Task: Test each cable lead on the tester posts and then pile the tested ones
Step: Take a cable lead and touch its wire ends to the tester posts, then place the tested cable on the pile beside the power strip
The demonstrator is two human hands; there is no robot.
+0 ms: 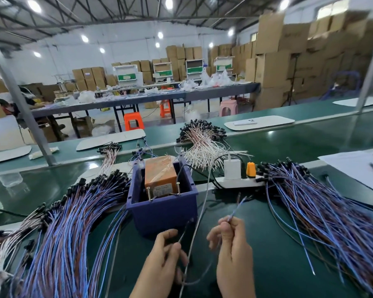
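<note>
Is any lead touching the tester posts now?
No, the left hand and right hand hold lead ends before the blue box, off its posts.

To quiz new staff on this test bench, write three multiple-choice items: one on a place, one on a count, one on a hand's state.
1. Where does the power strip lie from the blue bin? A) left B) right C) inside
2. How many metal posts stand at the bin's front? A) two B) four C) six
3. The right hand: A) lies flat B) pinches a lead C) grips a post

B: the strip sits right of the bin. A: two posts rise there. B: its fingers hold the lead.
</note>
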